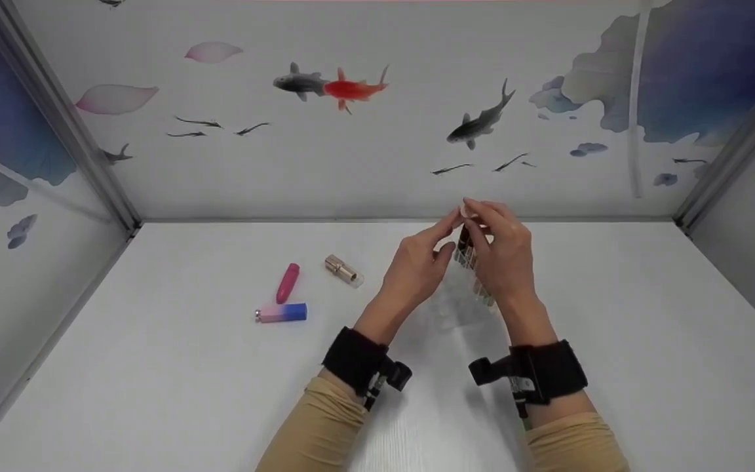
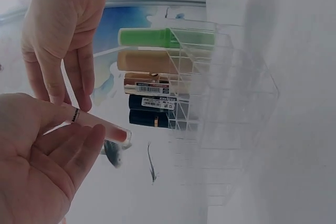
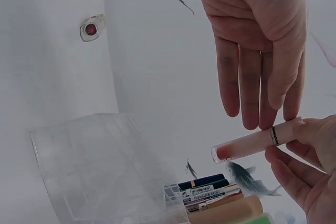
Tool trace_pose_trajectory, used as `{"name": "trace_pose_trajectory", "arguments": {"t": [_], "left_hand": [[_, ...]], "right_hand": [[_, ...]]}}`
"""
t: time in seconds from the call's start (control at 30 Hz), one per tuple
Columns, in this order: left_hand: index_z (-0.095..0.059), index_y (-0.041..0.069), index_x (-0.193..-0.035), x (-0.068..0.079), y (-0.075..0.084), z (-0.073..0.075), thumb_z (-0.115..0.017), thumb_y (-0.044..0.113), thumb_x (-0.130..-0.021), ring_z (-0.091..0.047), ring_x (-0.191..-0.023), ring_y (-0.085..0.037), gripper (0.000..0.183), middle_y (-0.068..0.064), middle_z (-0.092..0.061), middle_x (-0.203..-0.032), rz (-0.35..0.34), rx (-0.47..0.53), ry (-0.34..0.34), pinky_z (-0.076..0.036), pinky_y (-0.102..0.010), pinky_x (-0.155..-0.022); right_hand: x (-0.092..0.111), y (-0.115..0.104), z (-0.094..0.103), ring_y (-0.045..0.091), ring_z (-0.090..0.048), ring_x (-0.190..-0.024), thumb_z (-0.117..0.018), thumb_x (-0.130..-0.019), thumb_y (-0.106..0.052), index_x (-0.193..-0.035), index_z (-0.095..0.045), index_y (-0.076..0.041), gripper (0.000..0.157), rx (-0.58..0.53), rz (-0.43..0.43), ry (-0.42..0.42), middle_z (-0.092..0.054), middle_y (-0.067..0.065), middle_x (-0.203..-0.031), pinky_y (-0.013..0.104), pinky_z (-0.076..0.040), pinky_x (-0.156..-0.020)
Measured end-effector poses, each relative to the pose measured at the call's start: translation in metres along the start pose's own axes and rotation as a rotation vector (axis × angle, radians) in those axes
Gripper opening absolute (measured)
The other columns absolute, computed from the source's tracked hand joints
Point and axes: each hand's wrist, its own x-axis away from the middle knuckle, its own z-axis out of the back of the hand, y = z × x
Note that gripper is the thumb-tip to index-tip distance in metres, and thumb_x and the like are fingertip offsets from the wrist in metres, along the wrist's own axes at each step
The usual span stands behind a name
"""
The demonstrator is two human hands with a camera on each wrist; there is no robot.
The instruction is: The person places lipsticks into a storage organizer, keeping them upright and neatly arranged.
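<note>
A clear lip gloss tube with reddish colour at its tip and a pale cap hangs between both hands. In the right wrist view, my right hand pinches the lip gloss near its cap end. My left hand has fairly straight fingers, their tips against or very close to the cap; finger overlap hides the exact contact. Below the hands stands a clear lipstick organizer. Along one side it holds several tubes: a green tube, a tan tube and dark lipsticks.
Left of the organizer, on the white table, lie a pink tube, a pink-to-blue lipstick and a gold lipstick with a clear end. A panel printed with fish rises behind.
</note>
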Motion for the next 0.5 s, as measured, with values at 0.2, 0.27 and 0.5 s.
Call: {"name": "trace_pose_trajectory", "arguments": {"t": [0.2, 0.27, 0.5], "left_hand": [[-0.035, 0.017, -0.156, -0.0029, -0.0064, -0.0055, -0.056, 0.008, -0.102, -0.066, -0.100, -0.017, 0.059, 0.003, -0.051, -0.152, -0.006, -0.067, -0.008, -0.054, -0.025, -0.086], [-0.035, 0.016, -0.156, -0.0032, -0.0075, -0.0056, -0.056, 0.007, -0.101, -0.065, -0.115, -0.017, 0.059, 0.002, -0.051, -0.151, -0.005, -0.053, -0.003, -0.055, -0.027, -0.093], [-0.038, 0.014, -0.154, -0.0058, -0.0113, -0.0091, -0.057, 0.007, -0.101, -0.053, -0.136, -0.021, 0.057, -0.007, -0.051, -0.151, 0.014, -0.010, 0.015, -0.055, -0.028, -0.099]], "right_hand": [[-0.0011, 0.0039, -0.0004, 0.029, -0.072, -0.106, -0.059, -0.099, -0.002, -0.125, -0.067, -0.005, 0.027, -0.010, -0.013, -0.026, -0.073, 0.014, -0.119, 0.044, -0.060, -0.089], [-0.0012, 0.0042, -0.0006, 0.030, -0.072, -0.103, -0.057, -0.099, -0.002, -0.122, -0.066, -0.004, 0.025, -0.014, -0.016, -0.036, -0.074, 0.015, -0.115, 0.044, -0.060, -0.088], [-0.0020, 0.0085, -0.0015, 0.031, -0.072, -0.102, -0.054, -0.100, 0.000, -0.124, -0.068, -0.003, 0.027, -0.001, -0.014, -0.064, -0.074, 0.017, -0.114, 0.045, -0.059, -0.087]]}}
